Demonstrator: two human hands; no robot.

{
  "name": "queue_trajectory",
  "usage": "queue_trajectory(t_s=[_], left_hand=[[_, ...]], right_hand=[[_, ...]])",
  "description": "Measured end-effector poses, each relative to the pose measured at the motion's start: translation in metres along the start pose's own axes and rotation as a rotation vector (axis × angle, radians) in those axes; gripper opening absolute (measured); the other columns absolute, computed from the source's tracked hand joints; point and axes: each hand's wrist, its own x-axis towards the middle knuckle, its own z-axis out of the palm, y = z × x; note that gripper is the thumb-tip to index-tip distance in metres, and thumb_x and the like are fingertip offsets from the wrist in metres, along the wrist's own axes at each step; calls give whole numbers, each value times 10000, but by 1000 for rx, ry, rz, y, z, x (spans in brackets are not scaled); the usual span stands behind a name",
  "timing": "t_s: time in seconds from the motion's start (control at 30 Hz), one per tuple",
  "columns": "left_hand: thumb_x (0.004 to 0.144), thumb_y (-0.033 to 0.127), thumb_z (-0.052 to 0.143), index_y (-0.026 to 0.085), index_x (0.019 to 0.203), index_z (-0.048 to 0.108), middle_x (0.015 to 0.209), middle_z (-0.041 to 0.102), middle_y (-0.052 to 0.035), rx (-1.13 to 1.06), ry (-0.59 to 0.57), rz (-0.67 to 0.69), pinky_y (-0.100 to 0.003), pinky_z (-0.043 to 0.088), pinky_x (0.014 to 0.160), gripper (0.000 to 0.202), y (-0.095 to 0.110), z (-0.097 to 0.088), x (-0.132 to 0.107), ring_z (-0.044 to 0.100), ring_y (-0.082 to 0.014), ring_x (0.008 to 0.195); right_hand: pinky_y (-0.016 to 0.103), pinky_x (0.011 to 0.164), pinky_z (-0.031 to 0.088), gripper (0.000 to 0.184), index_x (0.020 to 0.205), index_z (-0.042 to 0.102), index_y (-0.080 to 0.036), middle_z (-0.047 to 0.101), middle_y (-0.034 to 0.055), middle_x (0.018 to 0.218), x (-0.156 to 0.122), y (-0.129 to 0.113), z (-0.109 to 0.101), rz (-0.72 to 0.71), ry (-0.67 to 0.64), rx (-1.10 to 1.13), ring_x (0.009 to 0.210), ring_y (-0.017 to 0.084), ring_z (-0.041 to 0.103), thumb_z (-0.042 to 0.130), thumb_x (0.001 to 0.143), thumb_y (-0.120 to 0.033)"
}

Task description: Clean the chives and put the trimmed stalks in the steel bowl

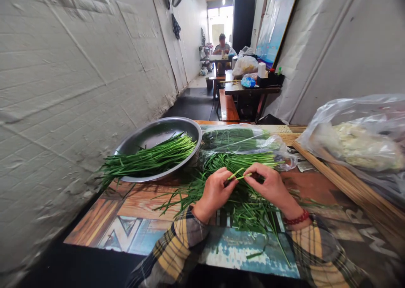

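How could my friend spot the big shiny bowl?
Start at the colourful table in front. On its left part, nearest the white wall, sits a wide round bowl with green stalks hanging over its rim. It's shiny metal, unlike the see-through plastic bag beside it.

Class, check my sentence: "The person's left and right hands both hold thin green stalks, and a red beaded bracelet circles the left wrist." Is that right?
Not quite: the head view shows the red beaded bracelet on the right wrist, not the left. The left hand and right hand do both hold thin green stalks.
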Motion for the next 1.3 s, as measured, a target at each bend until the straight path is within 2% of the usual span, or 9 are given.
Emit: queue_trajectory(t_s=[0.13,0.4,0.5,0.6,0.7,0.83,0.97,1.13,1.3], left_hand=[[844,196,571,173,616,498,643,454,19,26,7,-2,-235,279,573,240,0,1,-1,419,-115,616],[879,242,547,178,607,471,651,426,21,21,-10,47,-247,276,578,290,8,0,-2,400,-116,621],[884,250,537,182,598,477,655,419,16,32,-20,45,-258,270,579,299,8,-1,-2,390,-122,627],[866,218,541,182,590,472,654,418,16,12,-9,38,-261,260,574,286,8,-4,-1,381,-122,616],[854,221,548,180,612,475,645,427,22,-95,83,-6,-249,281,588,256,9,-11,2,397,-118,620],[888,308,509,183,684,483,656,423,29,-247,266,-125,-242,311,615,241,9,-24,5,393,-119,636],[929,385,446,185,748,520,687,435,15,-282,366,-167,-247,337,630,280,6,-33,4,408,-130,666],[955,373,418,189,807,553,830,525,-29,-284,491,-88,-259,408,724,273,11,-41,3,497,-151,796],[977,337,382,194,808,481,917,571,-35,-439,851,64,-322,468,840,243,21,-59,7,577,-158,881]], right_hand=[[299,670,453,130,743,624,-220,627,14,717,-1,1,3,-2,62,29,689,164,567,560,851,-249],[291,680,473,142,814,616,-216,604,13,771,-5,-1,25,313,229,603,736,165,549,643,808,-356],[304,663,474,160,818,595,-220,583,17,767,-2,4,22,363,251,677,708,165,536,634,806,-375],[321,644,473,176,794,551,-240,560,16,740,0,15,7,337,339,689,680,173,537,578,840,-408],[337,653,478,195,786,576,-245,590,31,742,0,22,-9,310,331,571,697,192,561,571,854,-428],[345,719,469,324,794,660,-214,657,53,805,0,19,-20,208,-8,224,779,205,605,461,932,-429],[323,708,431,376,715,654,-206,655,32,740,-1,18,-20,109,-160,-76,747,185,595,436,950,-401],[310,683,393,283,689,645,-211,631,13,691,-6,23,-13,17,-291,-299,712,177,557,605,866,-428],[316,685,363,227,728,639,-214,618,12,712,-8,23,-5,-3,-287,-467,749,192,546,731,764,-419]])
